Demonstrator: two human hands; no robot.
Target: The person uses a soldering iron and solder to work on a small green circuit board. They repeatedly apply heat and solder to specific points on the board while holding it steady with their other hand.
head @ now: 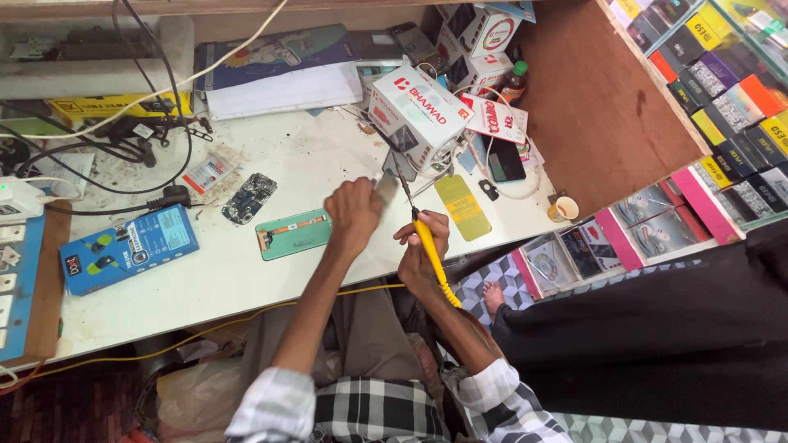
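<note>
Right hand (419,246) closed around the yellow handle of a soldering iron (427,250), held like a pen with its dark tip pointing up and away toward a small grey part (386,187). Left hand (353,215) clamped on that same part, pinching it just above the white worktable (271,279) — the tip appears to be at or just beside the part's edge, though actual contact cannot be told at this size. A yellow cord (246,316) trails from the iron's handle back under the table edge.

Just left of the left hand lies a green phone back panel (293,234), flat on the table; beyond it a dark circuit board (249,198), also lying loose. A yellow-green rectangular sheet (463,207) sits to the right of the hands, and a white carton with red lettering (414,115) stands behind them. A blue box (127,248) rests further left, near a tangle of black cables (123,139).

Stage of work, as a judgement — the phone is already opened and its parts laid out separately; soldering on the held part seems in progress, and nothing has been put back together.
</note>
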